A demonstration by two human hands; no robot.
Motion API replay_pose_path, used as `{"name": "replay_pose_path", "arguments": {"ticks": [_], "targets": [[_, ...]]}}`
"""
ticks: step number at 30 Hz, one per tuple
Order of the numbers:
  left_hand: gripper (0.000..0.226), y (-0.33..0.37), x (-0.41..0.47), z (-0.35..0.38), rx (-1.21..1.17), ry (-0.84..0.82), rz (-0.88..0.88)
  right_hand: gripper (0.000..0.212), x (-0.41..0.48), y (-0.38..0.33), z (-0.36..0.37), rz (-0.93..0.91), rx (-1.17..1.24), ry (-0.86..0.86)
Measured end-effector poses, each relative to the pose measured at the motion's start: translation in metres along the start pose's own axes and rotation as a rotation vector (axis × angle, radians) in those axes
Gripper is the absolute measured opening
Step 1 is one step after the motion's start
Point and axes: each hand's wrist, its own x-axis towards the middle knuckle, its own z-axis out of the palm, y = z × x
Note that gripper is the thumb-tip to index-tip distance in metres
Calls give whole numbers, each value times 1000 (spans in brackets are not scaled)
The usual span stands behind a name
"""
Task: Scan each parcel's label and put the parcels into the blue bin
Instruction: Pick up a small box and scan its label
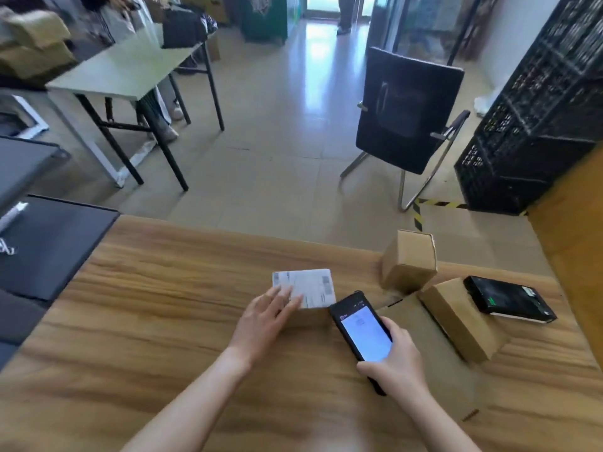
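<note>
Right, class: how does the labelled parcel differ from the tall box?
The labelled parcel lies flat, white label up; the tall box stands on end, showing bare cardboard. The left hand rests on the labelled parcel; no hand touches the tall box. Both sit on the table.

A black device [509,300] is lying flat near the right edge of the wooden table [163,305], its dark screen facing up. Beyond the table's far edge a black chair [408,109] on a metal frame is standing on the tiled floor, showing its back. Yellow-and-black tape [417,216] is running along the floor by its foot. A tall stack of black lattice crates [538,119] is rising at the right. At the left a pale table [130,70] on black legs is carrying a black bag [182,27] at its far edge. Cardboard boxes [32,40] are piling up beside it. Dark grey panels [55,246] are lying off the wooden table's left edge.
</note>
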Motion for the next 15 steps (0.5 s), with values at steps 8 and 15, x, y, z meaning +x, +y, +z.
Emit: {"name": "replay_pose_path", "arguments": {"ticks": [8,15], "targets": [[96,-14,-4,0,-343,-188,-200,97,-10,-3,3,-36,-109,-22],[116,-39,31,-10,-514,-373,-251,96,-14,-8,-13,-149,-346,-38]]}}
